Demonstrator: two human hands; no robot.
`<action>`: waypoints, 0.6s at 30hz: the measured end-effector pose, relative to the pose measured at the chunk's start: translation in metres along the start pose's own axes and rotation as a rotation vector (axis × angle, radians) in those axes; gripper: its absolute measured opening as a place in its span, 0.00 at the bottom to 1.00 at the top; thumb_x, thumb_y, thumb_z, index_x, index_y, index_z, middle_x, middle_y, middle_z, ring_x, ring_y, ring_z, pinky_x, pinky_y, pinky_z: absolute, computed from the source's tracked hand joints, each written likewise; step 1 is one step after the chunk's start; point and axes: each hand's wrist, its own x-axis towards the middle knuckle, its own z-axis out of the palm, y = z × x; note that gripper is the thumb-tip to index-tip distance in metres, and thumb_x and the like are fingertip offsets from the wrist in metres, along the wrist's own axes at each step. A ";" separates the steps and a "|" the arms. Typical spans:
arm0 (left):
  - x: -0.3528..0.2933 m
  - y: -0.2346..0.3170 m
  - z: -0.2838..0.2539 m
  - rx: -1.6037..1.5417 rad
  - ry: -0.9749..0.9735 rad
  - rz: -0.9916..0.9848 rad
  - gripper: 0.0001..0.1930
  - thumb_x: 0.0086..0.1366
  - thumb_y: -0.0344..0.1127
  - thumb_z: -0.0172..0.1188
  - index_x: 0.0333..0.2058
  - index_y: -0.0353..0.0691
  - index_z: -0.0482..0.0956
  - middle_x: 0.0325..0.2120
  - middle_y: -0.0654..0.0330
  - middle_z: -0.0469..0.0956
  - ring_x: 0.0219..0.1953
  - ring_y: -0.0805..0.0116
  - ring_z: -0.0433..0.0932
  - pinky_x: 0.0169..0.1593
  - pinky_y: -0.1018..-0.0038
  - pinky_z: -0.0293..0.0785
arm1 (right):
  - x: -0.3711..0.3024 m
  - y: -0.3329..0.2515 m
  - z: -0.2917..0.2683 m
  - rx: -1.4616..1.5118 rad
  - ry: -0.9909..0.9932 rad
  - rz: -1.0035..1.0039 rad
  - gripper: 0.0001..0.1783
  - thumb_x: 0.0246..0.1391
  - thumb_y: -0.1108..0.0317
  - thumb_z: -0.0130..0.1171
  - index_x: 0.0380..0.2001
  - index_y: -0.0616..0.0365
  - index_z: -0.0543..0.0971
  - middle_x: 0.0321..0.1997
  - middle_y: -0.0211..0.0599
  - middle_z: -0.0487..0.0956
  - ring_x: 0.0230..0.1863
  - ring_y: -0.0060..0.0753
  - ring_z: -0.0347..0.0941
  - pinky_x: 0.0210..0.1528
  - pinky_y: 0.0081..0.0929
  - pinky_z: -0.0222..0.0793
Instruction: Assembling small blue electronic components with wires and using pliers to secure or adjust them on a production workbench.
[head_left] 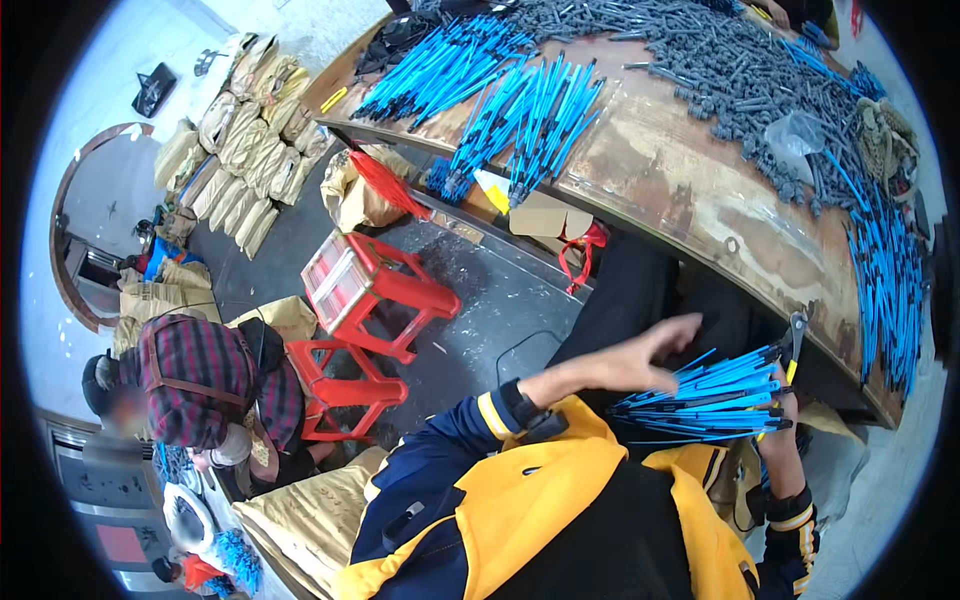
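Blue rod bundle is lying crosswise over the dark trousers, right hand gripping its dark-tipped right end, left hand (fingers spread, contact unclear) hovering nearest its left end.

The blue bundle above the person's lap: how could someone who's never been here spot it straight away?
Start at the big wooden table, then drop past its near edge to the dark trousers. Over them is the blue bundle, thin sticks fanning out from the right hand. Unlike the blue bunches lying on the table, it is held in that hand.
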 end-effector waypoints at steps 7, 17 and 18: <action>-0.005 0.007 0.030 0.000 -0.114 -0.299 0.48 0.47 0.41 0.76 0.63 0.40 0.58 0.53 0.51 0.68 0.57 0.60 0.67 0.62 0.66 0.62 | 0.017 -0.021 0.003 -0.178 0.067 -0.099 0.13 0.66 0.55 0.51 0.41 0.52 0.74 0.33 0.28 0.78 0.35 0.24 0.76 0.37 0.24 0.73; 0.085 0.102 -0.138 0.988 0.741 -0.226 0.48 0.49 0.45 0.74 0.64 0.35 0.58 0.48 0.50 0.71 0.53 0.53 0.71 0.55 0.60 0.70 | 0.021 -0.060 0.034 -0.337 0.100 -0.331 0.14 0.64 0.56 0.53 0.40 0.56 0.72 0.27 0.31 0.74 0.29 0.22 0.72 0.30 0.22 0.67; 0.087 0.090 -0.151 1.360 0.787 -0.258 0.46 0.51 0.46 0.72 0.64 0.35 0.59 0.47 0.52 0.71 0.53 0.52 0.70 0.55 0.60 0.69 | 0.022 -0.060 0.037 -0.338 0.053 -0.286 0.13 0.64 0.57 0.53 0.40 0.56 0.72 0.27 0.31 0.74 0.28 0.22 0.72 0.29 0.22 0.66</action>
